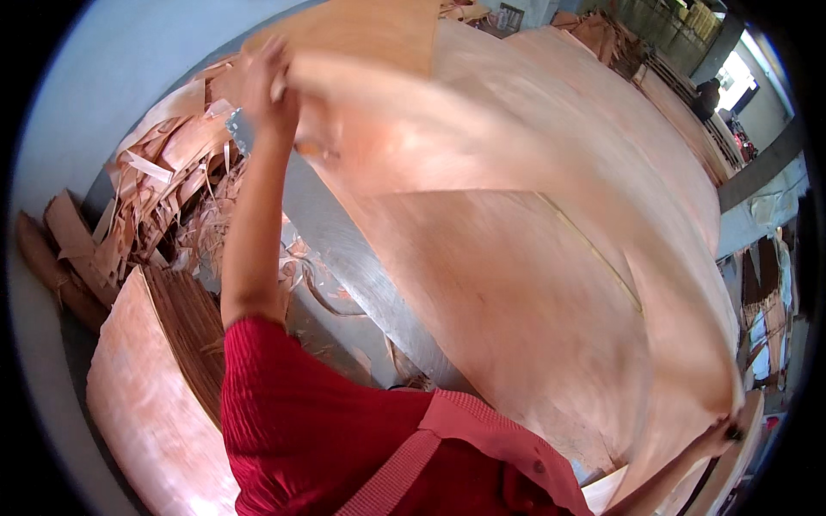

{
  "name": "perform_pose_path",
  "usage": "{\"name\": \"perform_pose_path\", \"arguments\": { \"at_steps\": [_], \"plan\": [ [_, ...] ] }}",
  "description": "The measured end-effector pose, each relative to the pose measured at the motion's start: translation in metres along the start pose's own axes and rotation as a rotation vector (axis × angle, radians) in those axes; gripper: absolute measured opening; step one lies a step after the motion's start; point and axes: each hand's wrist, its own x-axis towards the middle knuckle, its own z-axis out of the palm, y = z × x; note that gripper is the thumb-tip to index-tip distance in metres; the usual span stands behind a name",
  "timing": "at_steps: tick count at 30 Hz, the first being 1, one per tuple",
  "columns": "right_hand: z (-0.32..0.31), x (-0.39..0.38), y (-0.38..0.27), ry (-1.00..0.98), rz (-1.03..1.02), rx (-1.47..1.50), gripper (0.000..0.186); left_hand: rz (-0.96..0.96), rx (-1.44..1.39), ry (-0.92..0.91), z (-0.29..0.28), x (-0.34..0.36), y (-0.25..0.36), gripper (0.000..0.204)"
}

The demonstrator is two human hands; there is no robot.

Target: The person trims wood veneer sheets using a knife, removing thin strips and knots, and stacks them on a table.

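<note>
The left hand (268,90) and right hand (721,434) are each pinching an edge of a wide, thin veneer sheet (516,258), holding it in the air above the stacked veneer pile (654,129), not yet laid flat, with scrap strips (163,198) lying beside.

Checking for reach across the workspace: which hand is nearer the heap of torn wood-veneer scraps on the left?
Left. The left hand grips the large thin veneer sheet just beside the scrap heap; the right hand holds the sheet's far edge, well away.
</note>
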Motion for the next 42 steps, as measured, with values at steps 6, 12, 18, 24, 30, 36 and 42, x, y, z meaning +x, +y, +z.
{"name": "perform_pose_path", "arguments": {
  "at_steps": [6, 12, 18, 24, 30, 36, 42],
  "plan": [
    [-0.084, -0.191, -0.055, -0.498, 0.300, -0.412, 0.031, -0.382, 0.097, -0.351, -0.143, -0.192, 0.090, 0.030],
    [-0.162, -0.221, 0.096, -0.403, 0.098, -0.224, 0.029, -0.287, 0.104, -0.756, -0.165, -0.235, 0.126, 0.022],
    [-0.105, -0.138, 0.078, -0.489, 0.376, -0.437, 0.038, -0.169, 0.047, -0.874, -0.138, -0.187, 0.068, 0.027],
    [-0.043, -0.064, 0.153, -0.634, 0.098, -0.607, 0.034, -0.287, 0.066, -1.315, -0.025, -0.147, -0.034, 0.021],
    [-0.065, 0.031, 0.165, -0.275, 0.060, -0.023, 0.027, -0.185, -0.064, -0.618, 0.046, -0.055, -0.029, 0.020],
    [-0.087, -0.097, 0.095, -0.228, 0.160, -0.286, 0.031, -0.122, 0.067, -0.255, -0.099, -0.124, -0.027, 0.033],
    [-0.160, -0.156, 0.120, -0.394, 0.299, -0.383, 0.031, -0.359, 0.205, -0.958, -0.106, -0.269, -0.020, 0.061]
  ]
}}
